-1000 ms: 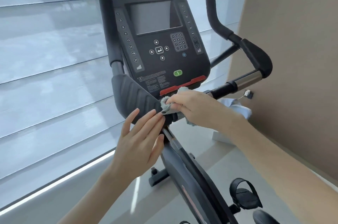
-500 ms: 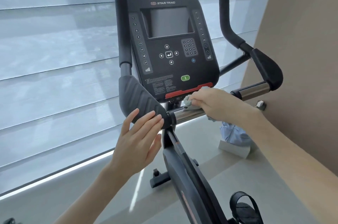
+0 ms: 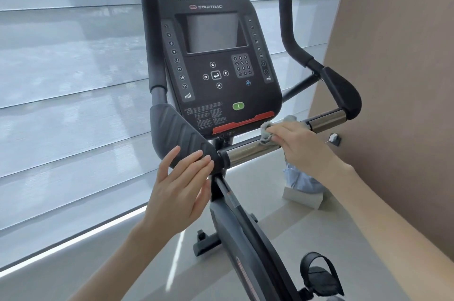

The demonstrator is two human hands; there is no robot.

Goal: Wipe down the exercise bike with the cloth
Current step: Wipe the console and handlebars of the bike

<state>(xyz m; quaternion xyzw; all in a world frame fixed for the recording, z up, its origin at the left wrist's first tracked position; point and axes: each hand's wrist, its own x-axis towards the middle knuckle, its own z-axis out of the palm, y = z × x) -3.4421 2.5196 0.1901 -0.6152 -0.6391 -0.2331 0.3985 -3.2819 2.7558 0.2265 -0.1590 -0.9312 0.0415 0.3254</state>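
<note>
A black exercise bike (image 3: 216, 74) faces me, its console upright with a dark screen. A chrome handlebar bar (image 3: 242, 152) runs below the console from the left black grip (image 3: 177, 133) up to the right grip (image 3: 341, 94). My right hand (image 3: 299, 146) grips a grey cloth (image 3: 267, 128) wrapped over the middle of that bar, just under the console's red strip. My left hand (image 3: 179, 187) is flat with straight fingers, its fingertips against the lower end of the left grip. Part of the cloth is hidden under my right hand.
A window with pale blinds (image 3: 73, 104) fills the left. A brown wall (image 3: 398, 79) stands close on the right. On the floor behind the bar sits a white box with a blue bag (image 3: 303, 193). A pedal with a strap (image 3: 319, 273) is at the lower right.
My right hand has slid the cloth rightwards along the chrome bar, from beside the left grip to under the console's right side. My left hand stayed on the left grip.
</note>
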